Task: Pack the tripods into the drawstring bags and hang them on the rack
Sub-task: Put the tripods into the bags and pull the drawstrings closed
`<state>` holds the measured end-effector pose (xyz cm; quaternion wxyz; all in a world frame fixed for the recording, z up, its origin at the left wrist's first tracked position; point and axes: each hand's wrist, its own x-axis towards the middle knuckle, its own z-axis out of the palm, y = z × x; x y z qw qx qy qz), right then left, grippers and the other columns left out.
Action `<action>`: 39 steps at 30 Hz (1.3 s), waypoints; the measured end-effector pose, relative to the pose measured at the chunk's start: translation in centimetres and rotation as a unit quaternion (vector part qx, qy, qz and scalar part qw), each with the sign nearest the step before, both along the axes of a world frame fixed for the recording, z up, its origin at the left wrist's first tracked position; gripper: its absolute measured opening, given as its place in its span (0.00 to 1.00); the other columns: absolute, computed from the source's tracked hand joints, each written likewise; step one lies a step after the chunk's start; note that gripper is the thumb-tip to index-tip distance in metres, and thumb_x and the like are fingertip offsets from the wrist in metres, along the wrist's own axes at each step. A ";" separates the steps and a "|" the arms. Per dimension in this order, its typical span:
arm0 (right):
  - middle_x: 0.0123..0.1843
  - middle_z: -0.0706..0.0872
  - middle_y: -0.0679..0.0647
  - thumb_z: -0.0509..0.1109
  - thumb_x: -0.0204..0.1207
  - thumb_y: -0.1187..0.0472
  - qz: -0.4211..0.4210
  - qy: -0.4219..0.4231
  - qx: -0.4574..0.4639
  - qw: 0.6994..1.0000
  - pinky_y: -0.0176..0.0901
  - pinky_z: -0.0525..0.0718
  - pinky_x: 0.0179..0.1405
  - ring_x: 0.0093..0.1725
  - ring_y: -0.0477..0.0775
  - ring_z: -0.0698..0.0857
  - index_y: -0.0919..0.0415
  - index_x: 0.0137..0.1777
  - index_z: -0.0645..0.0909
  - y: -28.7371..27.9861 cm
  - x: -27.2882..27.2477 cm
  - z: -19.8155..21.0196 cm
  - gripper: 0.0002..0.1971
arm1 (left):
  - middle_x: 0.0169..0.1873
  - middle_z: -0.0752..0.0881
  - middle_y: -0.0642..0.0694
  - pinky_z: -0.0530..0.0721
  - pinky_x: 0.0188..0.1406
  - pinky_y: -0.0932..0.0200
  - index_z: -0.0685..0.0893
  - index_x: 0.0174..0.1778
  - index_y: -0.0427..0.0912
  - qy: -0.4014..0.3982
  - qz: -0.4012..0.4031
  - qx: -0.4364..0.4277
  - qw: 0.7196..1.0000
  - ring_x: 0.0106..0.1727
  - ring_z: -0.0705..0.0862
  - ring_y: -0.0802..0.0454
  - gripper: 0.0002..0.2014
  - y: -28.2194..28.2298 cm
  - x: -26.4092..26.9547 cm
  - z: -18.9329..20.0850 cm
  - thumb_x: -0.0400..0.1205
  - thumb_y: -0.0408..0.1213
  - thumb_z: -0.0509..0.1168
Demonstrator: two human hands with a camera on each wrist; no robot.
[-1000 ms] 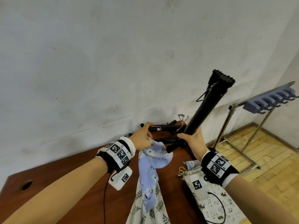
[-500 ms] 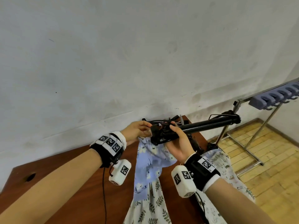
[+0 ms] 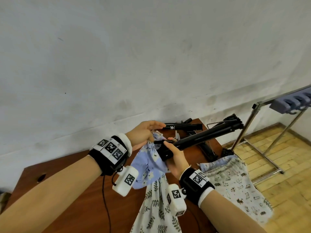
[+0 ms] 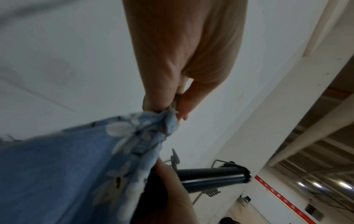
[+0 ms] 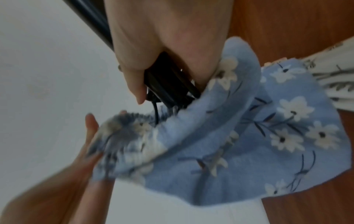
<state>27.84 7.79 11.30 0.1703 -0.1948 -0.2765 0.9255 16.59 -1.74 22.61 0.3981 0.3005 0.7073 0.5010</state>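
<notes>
My left hand (image 3: pixel 148 133) pinches the gathered rim of a blue flowered drawstring bag (image 3: pixel 148 163), holding it up above the brown table (image 3: pixel 70 195); the pinch shows in the left wrist view (image 4: pixel 172 109). My right hand (image 3: pixel 175 157) grips the head end of a folded black tripod (image 3: pixel 207 136), which lies nearly level with its feet pointing right. The tripod's head (image 5: pixel 168 84) sits at the bag's mouth (image 5: pixel 149 121). A second black tripod (image 3: pixel 181 126) lies on the table behind.
A white leaf-print bag (image 3: pixel 158 209) lies under the blue one, and a white animal-print bag (image 3: pixel 235 182) lies at the table's right edge. A metal rack (image 3: pixel 255 130) with blue-grey hooks (image 3: pixel 292 103) stands on the wooden floor to the right. A wall is close behind.
The tripod swung down from steeply upright to nearly level, and my right hand brought its head end to the bag's mouth. My left hand lifted the bag's rim.
</notes>
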 end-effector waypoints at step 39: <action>0.42 0.85 0.53 0.66 0.77 0.63 -0.018 -0.161 0.395 0.904 0.50 0.85 0.50 0.42 0.51 0.84 0.56 0.47 0.81 -6.5 -3.1 -1.0 0.03 | 0.68 0.80 0.45 0.72 0.70 0.56 0.77 0.72 0.41 0.207 -0.194 -0.118 0.952 0.69 0.76 0.54 0.34 -0.8 1.6 0.3 0.66 0.26 0.70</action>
